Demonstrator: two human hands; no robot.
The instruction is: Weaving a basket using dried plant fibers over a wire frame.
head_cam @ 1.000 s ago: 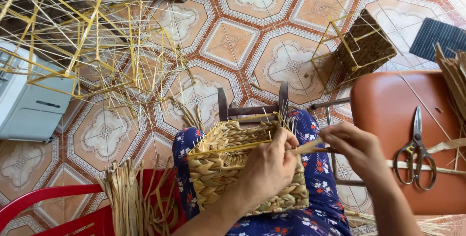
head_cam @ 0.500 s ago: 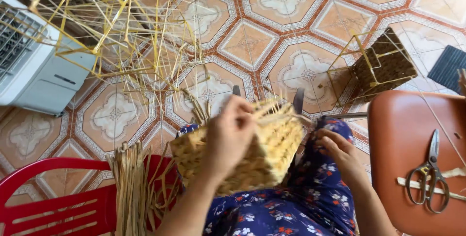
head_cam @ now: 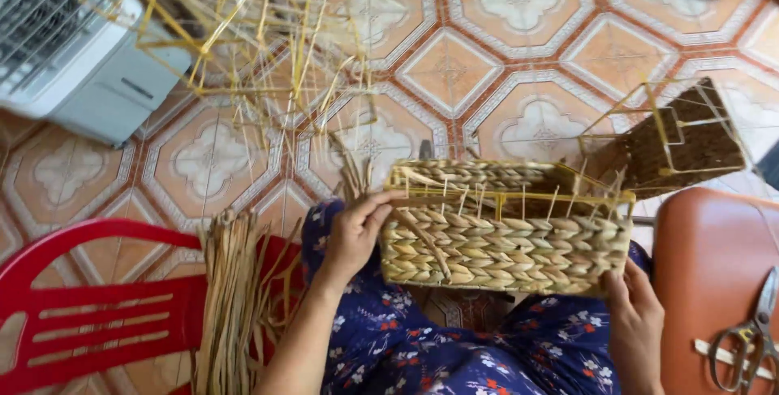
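Woven basket point(head_cam: 503, 237), rectangular and pale straw-coloured on a yellow wire frame, lies across your lap above the blue flowered fabric point(head_cam: 406, 346). Your left hand point(head_cam: 353, 233) grips its left end, fingers curled over the rim by the loose strand ends. Your right hand point(head_cam: 637, 314) holds the lower right corner from beneath, fingers closed against the weave. A bundle of dried strips point(head_cam: 235, 297) rests on the red plastic chair point(head_cam: 89, 314) just beside your left arm. Scissors point(head_cam: 742, 346) lie on the orange seat point(head_cam: 706, 265) to your right. A second, darker basket frame point(head_cam: 677, 139) stands on the tiled floor point(head_cam: 454, 70), near bare wire frames point(head_cam: 243, 30) and a white appliance point(head_cam: 81, 54).
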